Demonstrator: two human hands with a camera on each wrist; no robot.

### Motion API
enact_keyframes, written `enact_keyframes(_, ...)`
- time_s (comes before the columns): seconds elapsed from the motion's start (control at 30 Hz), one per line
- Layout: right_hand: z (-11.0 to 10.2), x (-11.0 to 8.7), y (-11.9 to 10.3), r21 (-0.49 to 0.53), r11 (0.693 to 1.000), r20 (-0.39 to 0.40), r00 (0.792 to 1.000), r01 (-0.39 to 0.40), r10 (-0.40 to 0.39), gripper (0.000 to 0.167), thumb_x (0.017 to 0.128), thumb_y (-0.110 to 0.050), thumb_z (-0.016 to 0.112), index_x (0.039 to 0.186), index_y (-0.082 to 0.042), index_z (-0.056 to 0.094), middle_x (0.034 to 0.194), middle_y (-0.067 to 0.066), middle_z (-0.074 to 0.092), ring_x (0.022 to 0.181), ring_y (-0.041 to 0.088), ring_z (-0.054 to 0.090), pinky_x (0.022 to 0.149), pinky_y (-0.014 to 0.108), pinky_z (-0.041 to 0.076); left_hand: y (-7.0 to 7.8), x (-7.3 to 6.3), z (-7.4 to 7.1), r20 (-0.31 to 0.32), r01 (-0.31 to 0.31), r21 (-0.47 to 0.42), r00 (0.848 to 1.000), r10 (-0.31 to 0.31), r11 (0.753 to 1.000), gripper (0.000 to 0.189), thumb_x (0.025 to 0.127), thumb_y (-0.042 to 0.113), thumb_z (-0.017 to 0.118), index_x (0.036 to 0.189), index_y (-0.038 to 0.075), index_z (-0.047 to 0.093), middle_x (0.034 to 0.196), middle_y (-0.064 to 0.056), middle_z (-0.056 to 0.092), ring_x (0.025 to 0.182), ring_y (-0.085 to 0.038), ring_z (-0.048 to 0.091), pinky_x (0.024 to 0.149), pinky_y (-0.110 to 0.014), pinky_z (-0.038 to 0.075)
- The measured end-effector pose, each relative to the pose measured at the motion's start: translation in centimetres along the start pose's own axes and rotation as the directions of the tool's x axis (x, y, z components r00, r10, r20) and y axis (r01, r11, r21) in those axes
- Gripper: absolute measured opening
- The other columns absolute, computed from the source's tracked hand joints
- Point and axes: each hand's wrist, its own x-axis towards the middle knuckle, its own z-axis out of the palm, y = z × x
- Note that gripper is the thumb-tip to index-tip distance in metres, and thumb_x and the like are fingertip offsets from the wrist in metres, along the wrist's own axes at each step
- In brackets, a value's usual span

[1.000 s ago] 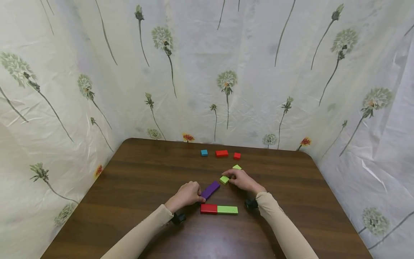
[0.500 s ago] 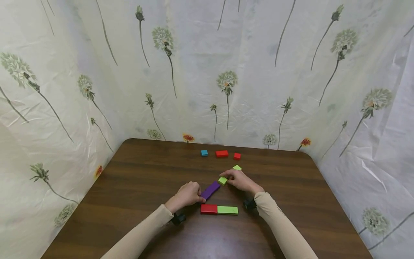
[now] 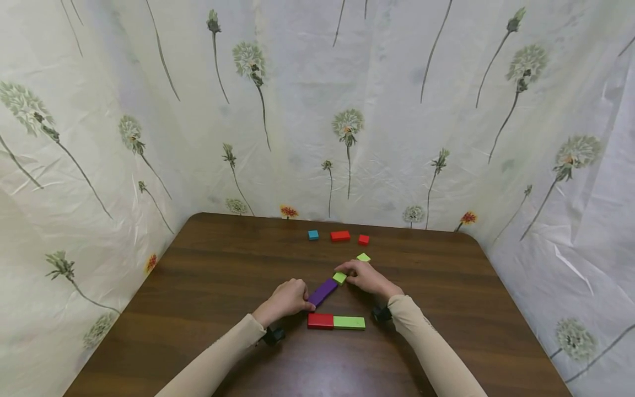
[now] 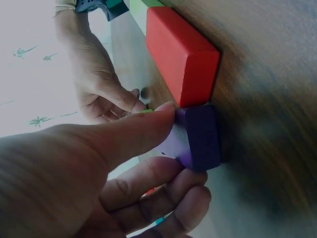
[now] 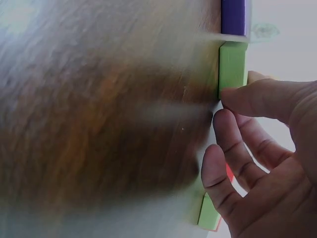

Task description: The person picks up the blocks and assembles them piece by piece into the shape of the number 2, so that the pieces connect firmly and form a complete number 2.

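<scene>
A long purple block (image 3: 323, 293) lies slantwise on the brown table. My left hand (image 3: 286, 300) pinches its near end between thumb and fingers, as the left wrist view shows up close on the purple block (image 4: 195, 139). At the block's far end sits a small light green block (image 3: 339, 278), in line with it. My right hand (image 3: 368, 277) holds this green block (image 5: 233, 69) with the thumb at its near side and a finger behind. In front, a red block (image 3: 320, 321) and a longer light green block (image 3: 349, 322) lie end to end.
Behind my right hand lies another light green block (image 3: 364, 257). Farther back are a small blue block (image 3: 313, 235), a red block (image 3: 340, 236) and a smaller red block (image 3: 364, 240). A flowered curtain (image 3: 297, 110) hangs around the table (image 3: 223, 253).
My right hand has slid the small green block left and slightly nearer, up to the purple block's far end. My left hand keeps its place on the purple block.
</scene>
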Motion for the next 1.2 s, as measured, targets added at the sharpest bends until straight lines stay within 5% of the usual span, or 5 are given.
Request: enact_keyframes(1.2, 0.46, 0.1, -0.34, -0.008, 1.0, -0.011, 1.0, 0.016, -0.016, 0.037, 0.089, 0.003, 0.06, 0.122, -0.012, 0.064, 0.116, 0.006, 0.064, 0.096, 0.018, 0.06, 0.082, 0.034, 0.049, 0.08, -0.05, 0.03, -0.009, -0.001, 0.007, 1.0, 0.001, 1.0, 0.049, 0.078, 0.03, 0.08, 0.049, 0.018, 0.042, 0.049, 0.011, 0.028, 0.047, -0.005, 0.028, 0.044, -0.023, 0.02)
